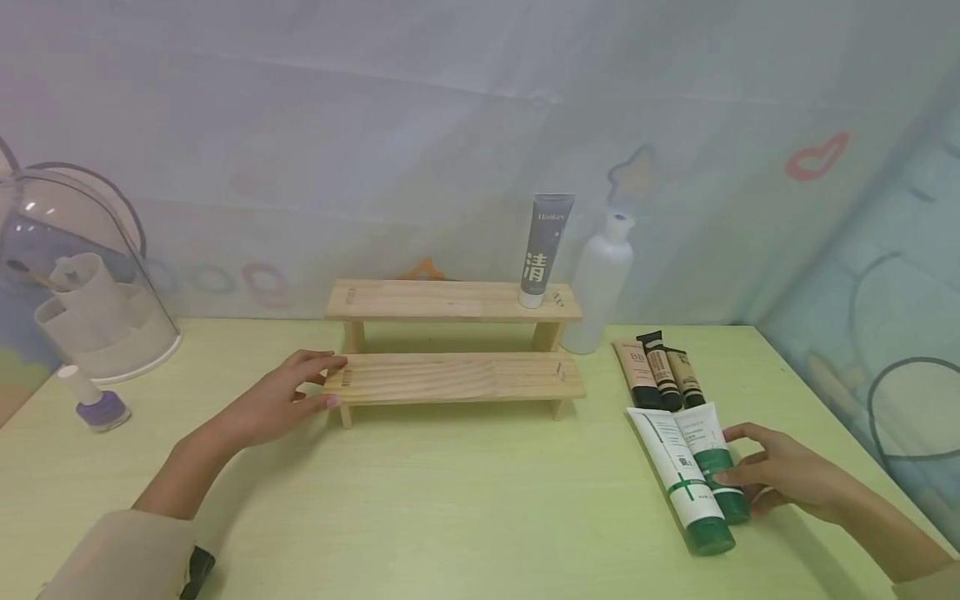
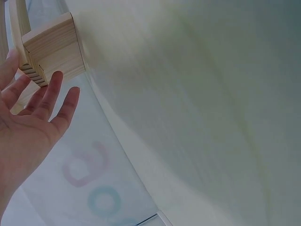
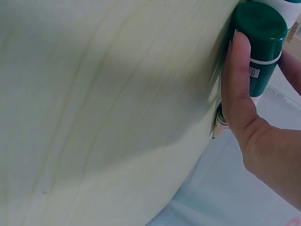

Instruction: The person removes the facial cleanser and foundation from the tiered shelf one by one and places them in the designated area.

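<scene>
A two-step wooden display rack (image 1: 457,377) stands on the table. My left hand (image 1: 288,396) holds the left end of its lower step, thumb at the front corner and index finger at the back corner; in the left wrist view the other fingers (image 2: 70,106) spread loosely beside the wood. On the right, my right hand (image 1: 787,475) grips a white tube with a green lower half and cap (image 1: 716,458), lying cap toward me. Close beside it lies a larger white tube with a green cross (image 1: 678,475). The green cap (image 3: 261,26) fills the upper right wrist view.
A grey tube (image 1: 546,250) stands on the upper step's right end. Behind the rack is a white bottle (image 1: 600,287). Three beige-and-black tubes (image 1: 660,371) lie beyond the white ones. At left are a domed organizer (image 1: 112,308) and a purple nail polish bottle (image 1: 102,410).
</scene>
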Demonstrator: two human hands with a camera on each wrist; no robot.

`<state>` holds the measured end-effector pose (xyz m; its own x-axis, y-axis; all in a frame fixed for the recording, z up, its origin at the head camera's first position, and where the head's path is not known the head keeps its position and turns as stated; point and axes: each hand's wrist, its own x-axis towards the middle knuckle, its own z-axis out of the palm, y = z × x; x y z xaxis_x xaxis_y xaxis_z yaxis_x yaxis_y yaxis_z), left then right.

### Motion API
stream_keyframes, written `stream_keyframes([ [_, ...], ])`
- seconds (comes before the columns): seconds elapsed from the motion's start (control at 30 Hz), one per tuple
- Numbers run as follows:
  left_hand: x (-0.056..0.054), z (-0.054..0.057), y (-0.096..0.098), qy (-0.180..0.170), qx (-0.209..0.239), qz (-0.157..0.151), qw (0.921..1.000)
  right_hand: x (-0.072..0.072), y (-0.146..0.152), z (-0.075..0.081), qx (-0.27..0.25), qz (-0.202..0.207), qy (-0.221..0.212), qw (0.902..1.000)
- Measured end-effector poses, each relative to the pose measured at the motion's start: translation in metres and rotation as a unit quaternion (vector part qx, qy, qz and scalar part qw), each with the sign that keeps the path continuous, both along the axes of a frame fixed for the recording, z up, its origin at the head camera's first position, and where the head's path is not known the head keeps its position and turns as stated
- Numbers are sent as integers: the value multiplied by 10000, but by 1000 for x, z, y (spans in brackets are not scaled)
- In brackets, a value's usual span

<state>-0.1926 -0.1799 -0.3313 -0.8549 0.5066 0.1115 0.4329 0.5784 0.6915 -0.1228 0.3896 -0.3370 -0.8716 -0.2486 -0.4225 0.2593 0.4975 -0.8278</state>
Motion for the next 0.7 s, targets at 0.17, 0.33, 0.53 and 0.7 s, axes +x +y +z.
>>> stream_keyframes([
  [0.17,0,0,0,-16,11,3,10000,0,2,-1,38,-95,-108,9999],
  [0.33,0,0,0,-21,25,-8,10000,1,5,-1,34,-202,-249,9995],
  [0.53,0,0,0,-50,25,2,10000,4,7,1,-37,-249,-353,9991],
  [0.7,-1,-1,0,-53,-4,3,10000,4,9,1,-41,-175,-336,9993],
])
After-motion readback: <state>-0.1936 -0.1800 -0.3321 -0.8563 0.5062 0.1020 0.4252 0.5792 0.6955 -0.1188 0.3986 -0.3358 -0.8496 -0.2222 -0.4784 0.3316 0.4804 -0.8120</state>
